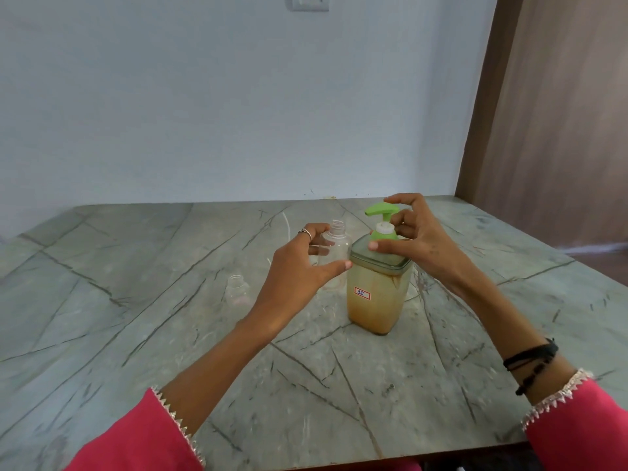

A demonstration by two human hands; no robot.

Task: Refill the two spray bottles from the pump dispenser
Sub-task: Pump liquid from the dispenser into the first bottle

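The pump dispenser [375,294] is a square clear jar of amber liquid with a green pump head and a small label reading 35; it stands mid-table. Just left of it, a taller clear spray bottle [336,246] stands uncapped. My left hand [302,266] curls around it with thumb and fingers spread, and I cannot tell whether they touch it. A smaller uncapped clear spray bottle [238,288] stands further left, on its own. My right hand [414,239] hovers at the pump head, fingers apart, thumb over the lid.
The grey veined stone table [170,334] meets a pale wall at the back and a brown wooden panel [560,130] on the right. A thin white tube [286,229] lies on the table behind my left hand. The front table edge is close to my sleeves.
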